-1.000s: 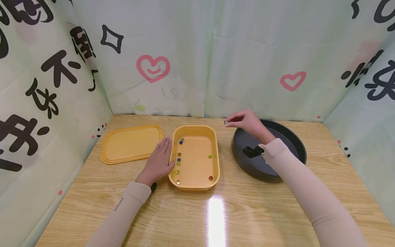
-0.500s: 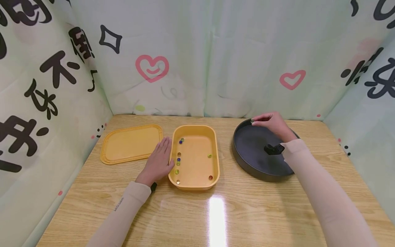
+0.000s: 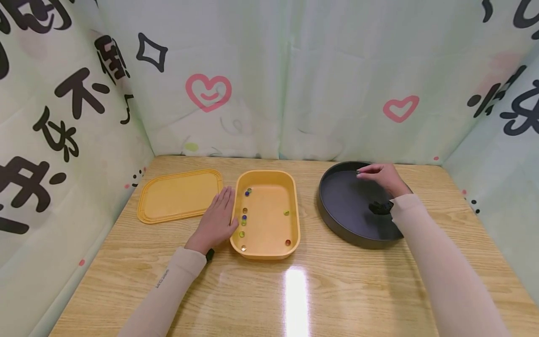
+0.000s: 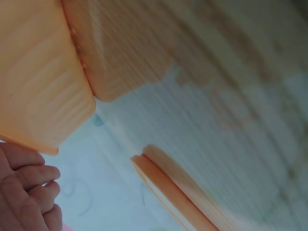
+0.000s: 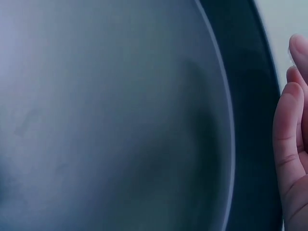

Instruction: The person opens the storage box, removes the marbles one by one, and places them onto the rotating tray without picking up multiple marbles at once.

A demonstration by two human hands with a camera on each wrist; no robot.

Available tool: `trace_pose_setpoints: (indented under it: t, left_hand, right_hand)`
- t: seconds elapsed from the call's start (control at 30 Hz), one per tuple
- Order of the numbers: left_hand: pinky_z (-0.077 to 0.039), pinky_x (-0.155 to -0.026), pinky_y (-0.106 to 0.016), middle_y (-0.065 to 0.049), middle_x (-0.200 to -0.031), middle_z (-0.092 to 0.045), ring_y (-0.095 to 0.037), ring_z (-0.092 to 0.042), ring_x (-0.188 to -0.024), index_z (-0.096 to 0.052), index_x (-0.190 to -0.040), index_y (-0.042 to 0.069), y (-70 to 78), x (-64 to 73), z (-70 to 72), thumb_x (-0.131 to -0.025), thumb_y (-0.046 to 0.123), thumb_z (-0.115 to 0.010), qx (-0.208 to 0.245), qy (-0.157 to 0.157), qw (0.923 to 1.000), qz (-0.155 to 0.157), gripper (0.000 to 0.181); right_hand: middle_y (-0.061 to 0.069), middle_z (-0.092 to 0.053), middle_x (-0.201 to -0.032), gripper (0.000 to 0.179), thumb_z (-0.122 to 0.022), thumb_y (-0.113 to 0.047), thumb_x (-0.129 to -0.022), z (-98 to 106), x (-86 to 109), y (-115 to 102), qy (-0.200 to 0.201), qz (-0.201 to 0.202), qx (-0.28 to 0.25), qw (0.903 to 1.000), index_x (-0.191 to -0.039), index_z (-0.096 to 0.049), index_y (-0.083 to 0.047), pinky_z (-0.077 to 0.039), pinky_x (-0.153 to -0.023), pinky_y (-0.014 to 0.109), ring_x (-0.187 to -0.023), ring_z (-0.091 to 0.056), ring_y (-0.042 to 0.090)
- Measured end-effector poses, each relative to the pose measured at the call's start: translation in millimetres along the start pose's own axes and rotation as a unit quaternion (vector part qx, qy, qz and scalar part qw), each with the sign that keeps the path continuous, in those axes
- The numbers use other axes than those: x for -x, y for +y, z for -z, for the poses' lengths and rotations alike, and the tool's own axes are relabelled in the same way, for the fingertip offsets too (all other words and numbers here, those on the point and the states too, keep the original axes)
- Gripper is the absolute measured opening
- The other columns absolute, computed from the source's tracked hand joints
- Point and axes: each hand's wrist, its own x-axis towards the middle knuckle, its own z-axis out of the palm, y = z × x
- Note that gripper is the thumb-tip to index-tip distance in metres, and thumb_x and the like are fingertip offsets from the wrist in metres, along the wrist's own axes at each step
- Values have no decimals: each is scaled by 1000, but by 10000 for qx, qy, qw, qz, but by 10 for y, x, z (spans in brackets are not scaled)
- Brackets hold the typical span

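My right hand (image 3: 384,179) hangs over the far part of a round dark grey pan (image 3: 349,206), pinching a small glass marble (image 3: 358,172) between thumb and fingertips. The fingers largely cover it. In the right wrist view the pan's inner floor (image 5: 120,96) fills most of the picture, with the hand at the right edge. A yellow rectangular box (image 3: 269,220) stands left of the pan. Several coloured marbles lie in it, mostly along its left side, including a red-brown marble (image 3: 288,243) at the near right. My left hand (image 3: 214,222) rests with extended fingers against the box's left wall.
A flat yellow lid (image 3: 181,196) lies on the wooden table (image 3: 236,299), left of the box. Printed fabric curtains (image 3: 286,93) enclose the table at the back and both sides. A black strap (image 3: 380,208) sits at my right wrist.
My right hand has moved rightward with the marble, from the space between box and pan to above the pan. The left hand and the box have stayed put.
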Motion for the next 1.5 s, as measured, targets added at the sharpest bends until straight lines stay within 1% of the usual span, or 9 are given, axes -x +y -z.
trace_pose_setpoints:
  t: [0.13, 0.27, 0.4, 0.57, 0.83, 1.13, 1.23, 1.4, 1.5]
  left_hand:
    - [-13, -120, -44, -21, -156, -15, -32, -11, -147, -13, -148, -6, 5, 1, 3, -93, 26, -42, 25, -20, 10000, 4, 69]
    - [-14, -120, -44, -21, -156, -15, -32, -11, -147, -14, -148, -6, 1, 3, 2, -93, 26, -42, 24, 8, 10000, -5, 69]
    - [-14, -120, -44, -21, -156, -16, -31, -11, -147, -13, -148, -6, -4, 1, -2, -93, 26, -43, 42, 32, 10000, -9, 70]
    - [-13, -120, -44, -21, -156, -15, -31, -10, -147, -12, -148, -5, -11, 3, -8, -93, 26, -43, 44, -5, 10000, 6, 70]
    - [-12, -120, -44, -20, -157, -13, -31, -9, -147, -11, -148, -5, -10, -1, -4, -93, 26, -43, 28, -75, 10000, 24, 71]
    - [-13, -120, -44, -21, -156, -16, -31, -10, -147, -12, -148, -5, -14, -2, -13, -93, 26, -43, 51, -41, 10000, 14, 71]
    - [-13, -120, -44, -22, -156, -15, -32, -11, -147, -12, -148, -5, -13, 0, -10, -93, 26, -43, 72, -38, 10000, 2, 71]
    - [-14, -120, -45, -22, -156, -16, -33, -12, -146, -12, -148, -6, -10, 2, -9, -93, 26, -43, 82, -18, 10000, -8, 71]
    - [-14, -120, -45, -22, -155, -17, -33, -13, -146, -12, -148, -6, -8, 3, -8, -93, 26, -43, 77, 3, 10000, -9, 71]
  right_hand:
    - [-30, -61, -74, 48, -70, -26, -83, -7, -7, 97, 114, -73, 9, 9999, -117, -62, 8, -49, -72, 13, -74, -63, 2]
    - [-31, -60, -75, 49, -70, -30, -83, 0, 5, 162, 8, -282, 54, 9996, -118, -63, 4, -46, -74, 11, -75, -62, -2]
    - [-31, -60, -75, 52, -70, -30, -84, 13, 23, 214, -76, -421, 19, 9991, -121, -60, 6, -48, -73, 11, -75, -60, -4]
    - [-30, -60, -74, 54, -69, -28, -85, 23, 39, 264, -117, -488, 56, 9987, -123, -58, 8, -50, -71, 13, -74, -59, -4]
    - [-27, -62, -73, 46, -69, -21, -85, 36, 32, 335, -217, -492, 9, 9986, -119, -60, 8, -51, -67, 15, -72, -61, -5]
    - [-27, -61, -75, 46, -69, -21, -85, 19, 28, 332, -210, -432, 397, 9981, -118, -61, 9, -49, -65, 16, -70, -58, -6]
    - [-21, -63, -79, 44, -70, -21, -84, 13, 35, 326, -182, -407, 540, 9975, -117, -62, 8, -49, -65, 17, -70, -57, -5]
    - [-9, -66, -91, 40, -71, -21, -84, 8, 29, 334, -102, -321, 928, 9951, -113, -65, 5, -47, -65, 16, -72, -53, -4]
    - [-13, -67, -85, 40, -70, -20, -84, 8, 23, 340, -135, -340, 944, 9949, -114, -65, 5, -46, -66, 15, -71, -54, -5]
